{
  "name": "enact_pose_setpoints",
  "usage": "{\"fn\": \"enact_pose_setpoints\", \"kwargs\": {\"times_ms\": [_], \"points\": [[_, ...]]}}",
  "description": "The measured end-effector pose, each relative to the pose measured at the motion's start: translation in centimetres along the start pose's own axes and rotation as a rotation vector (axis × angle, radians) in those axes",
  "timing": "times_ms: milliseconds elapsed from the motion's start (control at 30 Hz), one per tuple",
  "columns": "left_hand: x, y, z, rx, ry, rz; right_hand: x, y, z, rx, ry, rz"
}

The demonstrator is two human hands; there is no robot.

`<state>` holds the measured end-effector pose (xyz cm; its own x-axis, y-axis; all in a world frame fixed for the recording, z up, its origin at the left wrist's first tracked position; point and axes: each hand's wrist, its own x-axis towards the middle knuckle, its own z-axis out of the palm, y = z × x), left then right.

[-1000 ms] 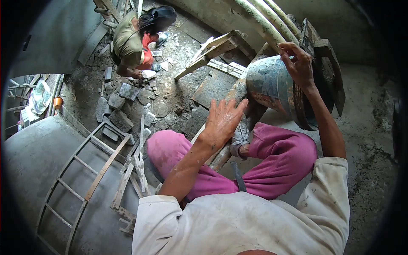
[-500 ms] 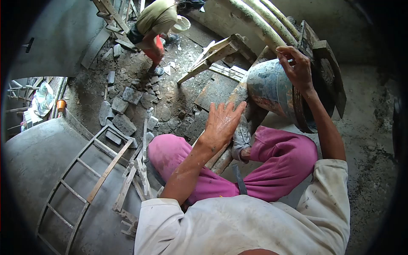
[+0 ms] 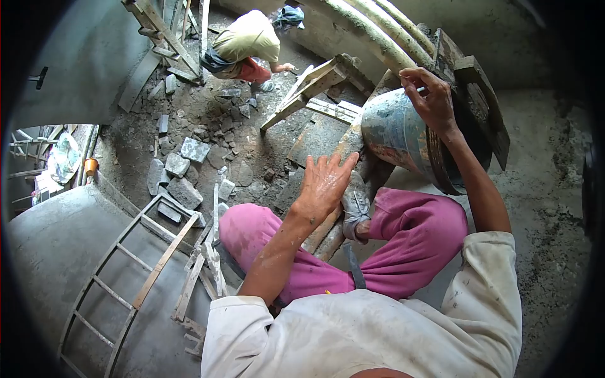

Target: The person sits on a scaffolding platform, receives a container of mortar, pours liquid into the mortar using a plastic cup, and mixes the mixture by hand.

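My left hand (image 3: 324,188) lies palm down over a wooden pole (image 3: 343,148), fingers spread, with nothing in it. My right hand (image 3: 433,104) is raised beside a paint-stained bucket (image 3: 392,135); its fingers are loosely bent, with a gap between thumb and fingertips and no object visible in them. The bucket is tilted on its side, its dark rim facing right, partly behind my right forearm. Whether my right hand touches it I cannot tell. My shoe (image 3: 357,205) rests on the poles below my left hand.
A co-worker (image 3: 249,41) bends over the floor below, among broken concrete blocks (image 3: 195,150). A wooden trestle (image 3: 309,91) stands beyond the poles. A curved ladder-like frame (image 3: 129,255) leans at left. Thick round poles (image 3: 372,31) and boards (image 3: 482,94) are at upper right.
The co-worker has shifted right, stooping lower with a hand reaching out; the pale bucket beside them is out of sight. My hands keep nearly the same pose while the view shifts slightly.
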<state>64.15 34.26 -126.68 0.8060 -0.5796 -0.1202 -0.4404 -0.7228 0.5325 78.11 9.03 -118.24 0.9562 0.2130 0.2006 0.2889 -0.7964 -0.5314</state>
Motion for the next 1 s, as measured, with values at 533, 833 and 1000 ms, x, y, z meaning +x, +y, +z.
{"fn": "enact_pose_setpoints", "kwargs": {"times_ms": [533, 833, 1000], "points": [[0.2, -0.7, 0.4, -0.016, 0.032, 0.058, 0.3, -0.5, -0.3, 0.009, 0.071, -0.070], [0.5, -1.0, 0.0, 0.022, -0.042, 0.043, 0.1, -1.2, -0.8, -0.027, 0.071, -0.060], [0.3, -1.1, -0.2, 0.017, -0.027, 0.020, -0.1, -0.9, -0.6, -0.050, 0.079, -0.115]]}}
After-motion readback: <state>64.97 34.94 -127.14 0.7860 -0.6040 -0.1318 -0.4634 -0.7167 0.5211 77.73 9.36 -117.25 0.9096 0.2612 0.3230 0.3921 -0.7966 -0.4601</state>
